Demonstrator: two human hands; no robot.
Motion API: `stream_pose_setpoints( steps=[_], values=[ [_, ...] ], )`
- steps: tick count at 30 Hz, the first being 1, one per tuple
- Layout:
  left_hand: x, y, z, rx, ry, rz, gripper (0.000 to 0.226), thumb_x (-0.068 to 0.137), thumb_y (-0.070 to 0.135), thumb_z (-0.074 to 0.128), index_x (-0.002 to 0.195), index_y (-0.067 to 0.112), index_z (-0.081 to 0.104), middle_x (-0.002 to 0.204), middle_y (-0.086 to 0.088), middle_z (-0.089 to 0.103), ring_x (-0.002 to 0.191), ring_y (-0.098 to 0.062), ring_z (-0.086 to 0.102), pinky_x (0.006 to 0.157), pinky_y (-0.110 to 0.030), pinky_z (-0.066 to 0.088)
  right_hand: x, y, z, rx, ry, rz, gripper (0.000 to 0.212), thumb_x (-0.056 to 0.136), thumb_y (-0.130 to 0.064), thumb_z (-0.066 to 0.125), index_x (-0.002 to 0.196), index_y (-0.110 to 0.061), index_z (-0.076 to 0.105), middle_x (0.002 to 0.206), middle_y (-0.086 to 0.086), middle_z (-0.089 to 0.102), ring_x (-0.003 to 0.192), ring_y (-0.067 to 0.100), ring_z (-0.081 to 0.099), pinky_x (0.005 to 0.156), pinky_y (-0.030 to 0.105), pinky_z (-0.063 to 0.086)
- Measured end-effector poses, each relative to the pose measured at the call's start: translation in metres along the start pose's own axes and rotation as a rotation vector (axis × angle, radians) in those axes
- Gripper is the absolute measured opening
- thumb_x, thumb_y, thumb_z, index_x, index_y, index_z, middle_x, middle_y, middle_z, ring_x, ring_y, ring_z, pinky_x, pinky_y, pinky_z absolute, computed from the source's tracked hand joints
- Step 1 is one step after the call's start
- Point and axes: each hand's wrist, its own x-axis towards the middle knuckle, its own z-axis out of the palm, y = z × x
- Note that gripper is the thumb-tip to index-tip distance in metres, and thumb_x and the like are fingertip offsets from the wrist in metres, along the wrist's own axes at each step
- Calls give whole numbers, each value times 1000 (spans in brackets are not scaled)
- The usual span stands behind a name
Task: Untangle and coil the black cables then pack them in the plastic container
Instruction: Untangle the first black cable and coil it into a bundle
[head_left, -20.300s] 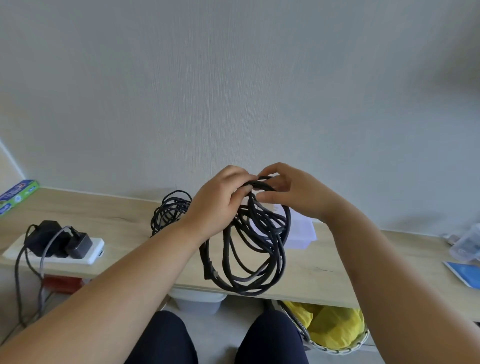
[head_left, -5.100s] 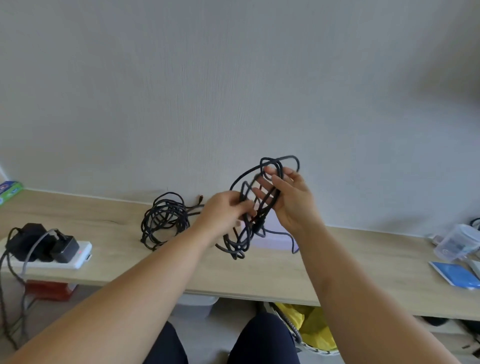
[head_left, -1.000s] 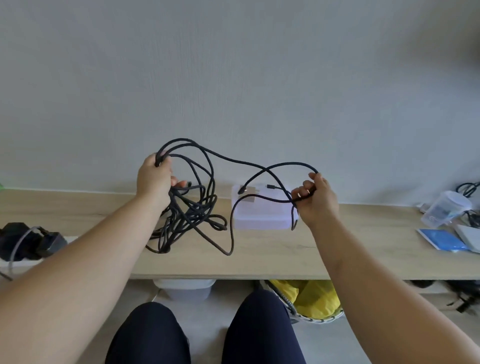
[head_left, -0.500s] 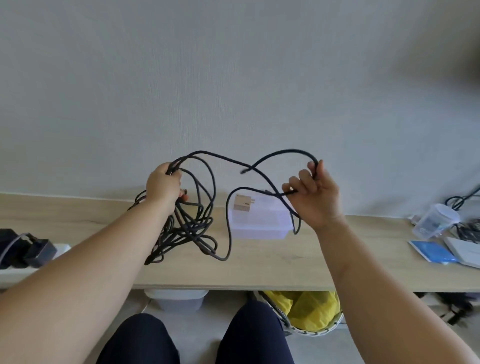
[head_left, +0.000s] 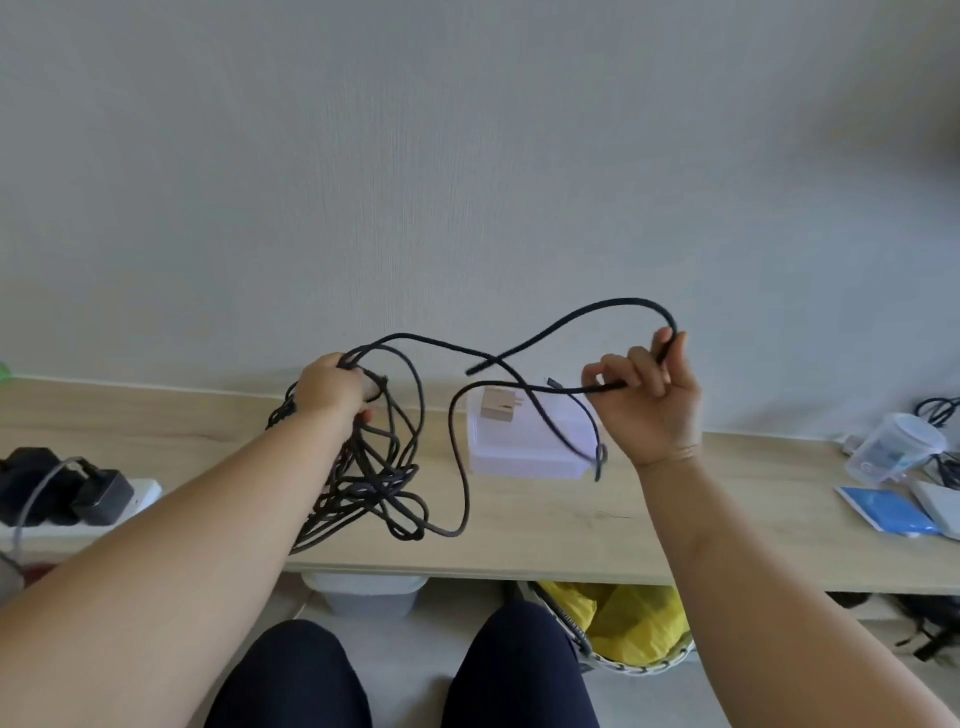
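Observation:
A tangle of black cables (head_left: 374, 467) hangs over the wooden shelf (head_left: 545, 530), its lower loops lying on the wood. My left hand (head_left: 330, 387) grips the top of that tangle. My right hand (head_left: 647, 400) is raised to the right and pinches a loose strand that arches above it and trails back to the tangle. The translucent plastic container (head_left: 530, 447), lid on, stands between my hands against the wall, with a small tan block (head_left: 497, 406) on top.
A white power strip with black adapters (head_left: 67, 491) lies at the left. A clear lidded cup (head_left: 896, 452) and a blue packet (head_left: 883, 509) sit at the right. Below the shelf are a white bin (head_left: 363, 592) and a basket with a yellow bag (head_left: 623, 629).
My right hand has lifted and drawn the loose strand further right, away from the tangle. My left hand keeps its grip on the bundle and has sunk slightly.

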Motion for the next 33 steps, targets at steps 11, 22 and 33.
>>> stream_pose_setpoints(
  steps=[11,22,33],
  values=[
    [14,-15,-21,-340,103,-134,11,97,6,46,99,12,55,64,-6,40,49,-16,37,35,-16,43,9,10,-48,304,802,-138,33,97,-15,29,68,-17,43,41,-5,32,37,13,26,59,22,40],
    [-4,-25,-1,-162,-36,50,18,97,8,46,107,17,59,68,-3,49,30,-9,40,47,-31,43,3,40,13,-335,179,374,29,101,-30,37,86,-16,59,39,-8,24,32,5,20,31,15,17],
    [-23,-21,34,80,-157,155,17,96,13,46,107,16,58,76,-13,56,56,-29,60,47,-26,52,12,47,64,-689,-145,393,31,101,-26,35,90,-17,63,40,-9,26,37,4,20,34,15,16]
  ],
)
